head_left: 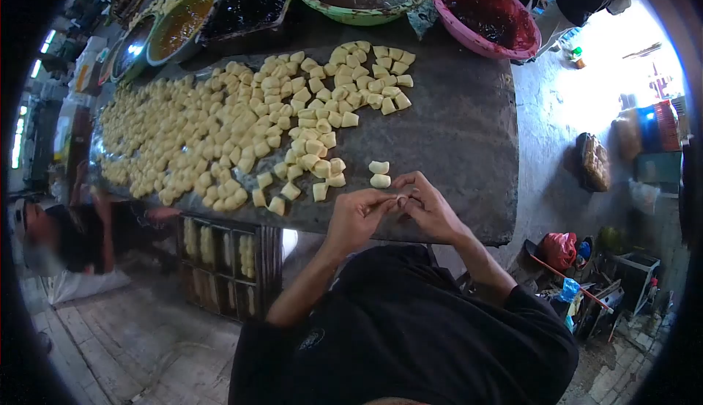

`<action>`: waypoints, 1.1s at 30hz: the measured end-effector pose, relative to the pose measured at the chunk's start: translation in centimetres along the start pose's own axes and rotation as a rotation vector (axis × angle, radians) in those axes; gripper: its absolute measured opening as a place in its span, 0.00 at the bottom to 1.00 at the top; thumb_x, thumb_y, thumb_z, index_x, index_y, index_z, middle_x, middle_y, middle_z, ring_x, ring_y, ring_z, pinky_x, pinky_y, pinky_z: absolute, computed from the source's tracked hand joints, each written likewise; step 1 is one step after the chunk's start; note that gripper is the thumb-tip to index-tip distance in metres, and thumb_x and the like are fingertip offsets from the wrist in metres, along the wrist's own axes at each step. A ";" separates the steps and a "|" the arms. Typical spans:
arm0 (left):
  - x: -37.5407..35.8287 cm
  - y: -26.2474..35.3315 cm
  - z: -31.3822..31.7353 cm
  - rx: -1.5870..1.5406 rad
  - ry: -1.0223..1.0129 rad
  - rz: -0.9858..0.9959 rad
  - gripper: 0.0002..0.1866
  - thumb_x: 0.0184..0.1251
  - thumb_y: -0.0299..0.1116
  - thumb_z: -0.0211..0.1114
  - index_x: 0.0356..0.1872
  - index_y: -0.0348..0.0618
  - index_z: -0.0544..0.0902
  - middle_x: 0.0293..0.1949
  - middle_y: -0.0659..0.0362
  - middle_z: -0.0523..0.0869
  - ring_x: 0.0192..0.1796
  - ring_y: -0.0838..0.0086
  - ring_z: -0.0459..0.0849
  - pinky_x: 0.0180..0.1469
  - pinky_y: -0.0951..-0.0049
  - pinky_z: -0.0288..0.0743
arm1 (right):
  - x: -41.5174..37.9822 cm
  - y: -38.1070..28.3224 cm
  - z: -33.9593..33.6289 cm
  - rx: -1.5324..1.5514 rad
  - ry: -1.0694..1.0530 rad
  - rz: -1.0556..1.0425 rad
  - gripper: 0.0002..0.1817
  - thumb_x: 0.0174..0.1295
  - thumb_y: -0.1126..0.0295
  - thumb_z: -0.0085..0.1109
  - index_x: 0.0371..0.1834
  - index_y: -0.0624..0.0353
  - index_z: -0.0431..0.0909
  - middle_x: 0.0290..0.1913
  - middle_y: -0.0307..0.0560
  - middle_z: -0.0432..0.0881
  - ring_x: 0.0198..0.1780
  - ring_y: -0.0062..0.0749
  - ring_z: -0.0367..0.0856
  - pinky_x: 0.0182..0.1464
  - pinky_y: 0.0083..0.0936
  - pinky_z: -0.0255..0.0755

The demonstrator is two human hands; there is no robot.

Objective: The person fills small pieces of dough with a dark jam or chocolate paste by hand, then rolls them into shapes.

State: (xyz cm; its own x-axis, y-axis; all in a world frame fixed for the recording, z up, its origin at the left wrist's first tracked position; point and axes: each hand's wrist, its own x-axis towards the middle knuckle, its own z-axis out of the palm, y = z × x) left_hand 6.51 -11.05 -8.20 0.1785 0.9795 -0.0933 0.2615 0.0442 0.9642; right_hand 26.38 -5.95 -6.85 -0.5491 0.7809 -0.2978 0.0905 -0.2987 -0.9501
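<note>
My left hand (358,217) and my right hand (430,209) meet over the table's near edge, fingertips pinched together. Whatever is between the fingers is small and mostly hidden; I cannot make it out. Just beyond them lie two pale dough pieces (379,173), one behind the other, close to my right fingers. To the left, a few cut dough pieces (320,191) lie near my left hand. They border a wide spread of dough pieces (242,112), with rounder balls at the left and blockier cuts toward the right, all on a dark table (469,141).
Along the far side stand a green basin (359,14) and a pink basin (538,39) of dark filling, a dark tray (282,18), and a basin of orange liquid (154,59). A rack (220,222) holds trays below left. Another person (84,233) is at the left.
</note>
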 end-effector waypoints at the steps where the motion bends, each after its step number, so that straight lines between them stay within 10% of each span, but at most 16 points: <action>1: 0.9 -0.5 0.3 -0.147 0.028 -0.007 0.19 0.69 0.19 0.63 0.60 0.36 0.80 0.52 0.53 0.87 0.50 0.74 0.86 0.46 0.77 0.80 | 0.8 0.1 -1.2 -0.085 -0.025 0.034 0.11 0.66 0.77 0.58 0.51 0.63 0.76 0.45 0.48 0.81 0.47 0.30 0.83 0.49 0.30 0.77; 12: 3.1 -1.9 -2.5 -0.462 0.283 0.105 0.23 0.79 0.21 0.45 0.72 0.45 0.69 0.76 0.53 0.65 0.76 0.64 0.66 0.73 0.60 0.65 | 5.0 4.7 -5.2 -0.551 0.192 -0.245 0.20 0.59 0.76 0.66 0.56 0.59 0.79 0.54 0.46 0.82 0.52 0.33 0.83 0.53 0.31 0.76; 15: 2.3 -0.3 -2.8 -0.326 0.128 0.174 0.32 0.74 0.14 0.44 0.77 0.48 0.60 0.78 0.57 0.61 0.77 0.67 0.64 0.73 0.63 0.63 | 3.5 0.8 0.3 -0.003 0.088 -0.018 0.21 0.62 0.77 0.64 0.59 0.60 0.77 0.55 0.46 0.81 0.55 0.29 0.81 0.56 0.30 0.76; 18: 0.9 0.9 -2.4 -0.474 0.132 0.120 0.36 0.79 0.52 0.47 0.80 0.49 0.52 0.80 0.50 0.52 0.80 0.59 0.56 0.77 0.57 0.53 | 2.1 -0.3 5.8 0.096 0.016 -0.081 0.20 0.65 0.75 0.65 0.59 0.64 0.76 0.48 0.45 0.82 0.51 0.29 0.82 0.54 0.26 0.78; 22: -0.9 1.7 -4.3 -0.388 0.454 0.201 0.52 0.65 0.78 0.33 0.79 0.46 0.54 0.78 0.46 0.55 0.79 0.54 0.56 0.77 0.48 0.47 | 1.5 0.1 9.4 0.287 0.215 -0.082 0.19 0.67 0.74 0.65 0.59 0.64 0.75 0.47 0.46 0.83 0.50 0.28 0.83 0.51 0.26 0.81; 28: -5.1 1.3 -6.3 0.271 0.317 0.575 0.51 0.68 0.77 0.26 0.68 0.39 0.72 0.67 0.46 0.75 0.71 0.55 0.70 0.74 0.52 0.56 | -0.5 -0.2 15.0 0.415 0.085 -0.139 0.20 0.71 0.66 0.62 0.61 0.64 0.74 0.53 0.46 0.82 0.51 0.24 0.81 0.56 0.24 0.76; 33: -3.3 1.5 -6.2 -0.362 0.355 0.320 0.57 0.60 0.84 0.22 0.77 0.45 0.58 0.72 0.45 0.68 0.74 0.52 0.64 0.77 0.43 0.41 | -0.1 -1.3 13.5 0.114 -0.022 -0.080 0.13 0.68 0.68 0.65 0.48 0.66 0.80 0.47 0.42 0.84 0.49 0.20 0.80 0.55 0.23 0.75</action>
State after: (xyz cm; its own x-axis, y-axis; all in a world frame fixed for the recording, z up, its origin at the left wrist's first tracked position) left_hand 0.46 -12.98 -4.89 -0.1491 0.9583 0.2438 -0.1040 -0.2604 0.9599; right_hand 15.06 -13.05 -4.32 -0.5690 0.7928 -0.2185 -0.0483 -0.2975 -0.9535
